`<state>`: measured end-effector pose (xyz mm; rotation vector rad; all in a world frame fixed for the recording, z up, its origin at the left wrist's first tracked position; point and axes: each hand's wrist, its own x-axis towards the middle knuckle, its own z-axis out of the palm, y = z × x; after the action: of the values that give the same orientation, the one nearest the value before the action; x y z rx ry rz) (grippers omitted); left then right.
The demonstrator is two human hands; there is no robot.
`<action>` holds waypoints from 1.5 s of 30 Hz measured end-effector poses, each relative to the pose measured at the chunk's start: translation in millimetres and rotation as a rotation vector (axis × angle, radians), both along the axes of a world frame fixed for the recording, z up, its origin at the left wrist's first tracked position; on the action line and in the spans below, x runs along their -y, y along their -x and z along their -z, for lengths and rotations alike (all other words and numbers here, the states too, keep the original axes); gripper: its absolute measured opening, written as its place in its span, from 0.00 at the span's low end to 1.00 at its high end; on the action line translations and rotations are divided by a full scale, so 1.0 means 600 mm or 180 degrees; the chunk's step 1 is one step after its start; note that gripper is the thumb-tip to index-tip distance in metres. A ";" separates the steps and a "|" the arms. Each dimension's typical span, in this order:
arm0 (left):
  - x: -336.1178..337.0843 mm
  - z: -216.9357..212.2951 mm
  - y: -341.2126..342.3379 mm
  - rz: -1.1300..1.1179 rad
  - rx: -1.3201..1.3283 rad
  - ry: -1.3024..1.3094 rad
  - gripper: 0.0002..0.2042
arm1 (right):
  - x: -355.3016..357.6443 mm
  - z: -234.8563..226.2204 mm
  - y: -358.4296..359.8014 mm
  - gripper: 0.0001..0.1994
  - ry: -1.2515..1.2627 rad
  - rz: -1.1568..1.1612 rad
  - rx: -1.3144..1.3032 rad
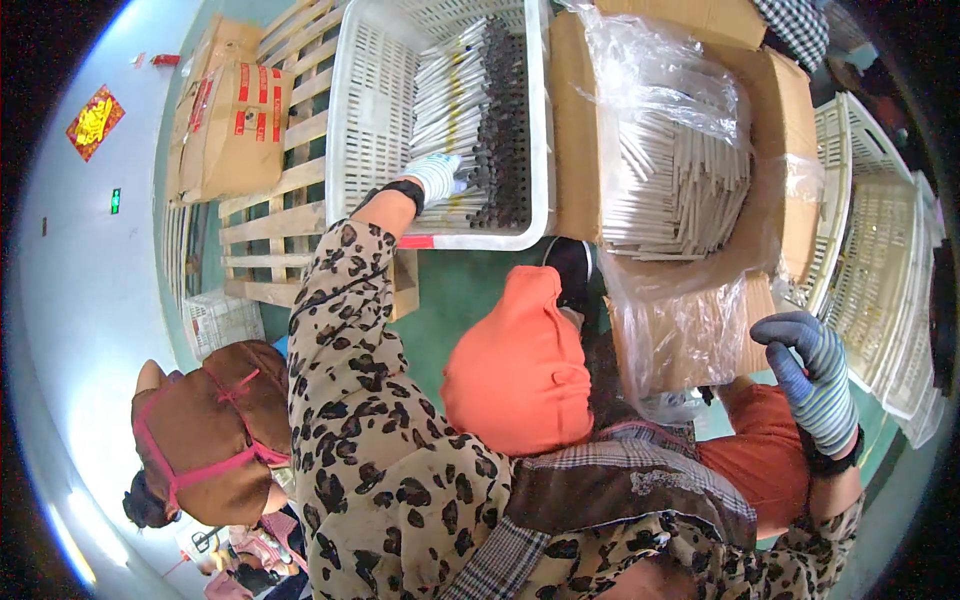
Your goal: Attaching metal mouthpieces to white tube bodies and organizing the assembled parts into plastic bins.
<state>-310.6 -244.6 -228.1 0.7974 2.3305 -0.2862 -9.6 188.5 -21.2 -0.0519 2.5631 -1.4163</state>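
My left hand (437, 179), in a striped glove with a black band at the wrist, reaches into a white plastic crate (340, 150). It rests on a layer of slim white tubes (440, 95) with dark ends (503, 120), its fingers seeming to lie over them. The crate's tubes are side by side, dark ends to the right. Away to the right, my right hand (815, 370), gloved the same way, is raised with bent fingers and the thumb apart. Nothing shows in it. Ahead of it stands a cardboard box (577, 150) holding many loose white tubes (680, 185).
Clear plastic film (660, 70) hangs over the box and its near flap (690, 335). Stacked pale crates (880, 270) stand at the right. A wooden pallet (270, 235) and a taped carton (235, 130) are at the left. Another person in a brown garment (215, 430) is at lower left.
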 end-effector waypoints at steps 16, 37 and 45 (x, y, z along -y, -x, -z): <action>0.058 0.052 -0.030 -0.0362 0.0112 0.0405 0.23 | -0.012 0.008 -0.007 0.08 0.0081 -0.0075 0.0101; 0.048 0.033 0.016 -0.0138 0.0238 0.0537 0.16 | -0.010 0.008 0.000 0.08 0.0045 -0.0319 0.0095; 0.015 0.048 0.020 -0.0028 0.0348 0.0423 0.25 | -0.014 0.007 -0.006 0.08 -0.0001 -0.0352 0.0073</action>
<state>-322.6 -253.7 -256.8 0.7195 2.1876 -0.3801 -6.0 197.1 -25.4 -0.1733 2.5003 -1.3684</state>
